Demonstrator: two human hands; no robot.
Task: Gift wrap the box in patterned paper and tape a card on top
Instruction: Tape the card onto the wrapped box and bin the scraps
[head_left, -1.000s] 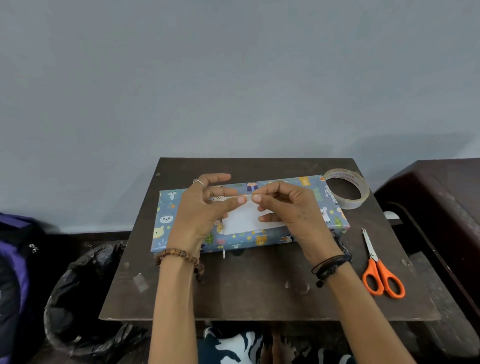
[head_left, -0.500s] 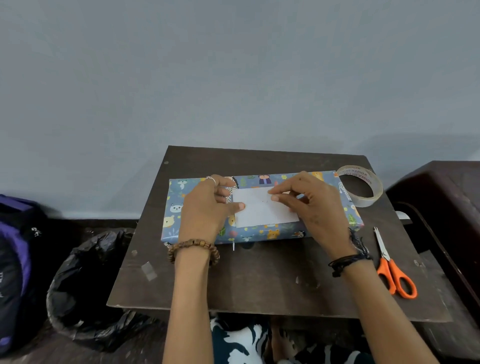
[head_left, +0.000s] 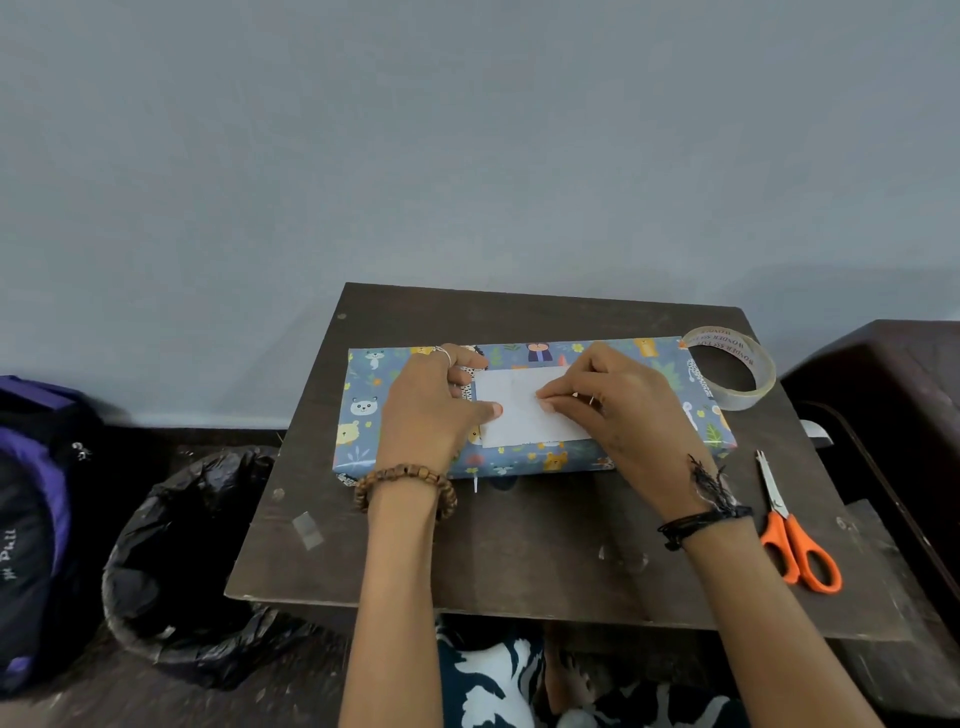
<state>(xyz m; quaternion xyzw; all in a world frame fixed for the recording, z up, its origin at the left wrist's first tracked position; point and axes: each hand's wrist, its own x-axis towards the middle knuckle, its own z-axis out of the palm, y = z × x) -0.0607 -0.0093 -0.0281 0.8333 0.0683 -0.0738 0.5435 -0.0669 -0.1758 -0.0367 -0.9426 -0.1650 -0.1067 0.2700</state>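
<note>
The box (head_left: 363, 415), wrapped in blue paper with animal prints, lies flat across the far half of the dark table (head_left: 519, 551). A white card (head_left: 519, 415) rests on top of it, near the middle. My left hand (head_left: 431, 410) sits on the box with its thumb pressed on the card's left edge and its fingers curled. My right hand (head_left: 618, 405) covers the card's right end, its pinched fingertips pressing down on the card's middle. No tape strip can be made out under the fingers.
A roll of clear tape (head_left: 732, 369) stands at the box's far right corner. Orange-handled scissors (head_left: 795, 540) lie at the table's right edge. A black-lined bin (head_left: 182, 561) and a backpack (head_left: 31, 519) are on the left, dark furniture (head_left: 893, 395) on the right.
Both hands came down from holding something pinched above the card to pressing flat on it. My right fingertips slid towards the card's middle. The box stayed where it was.
</note>
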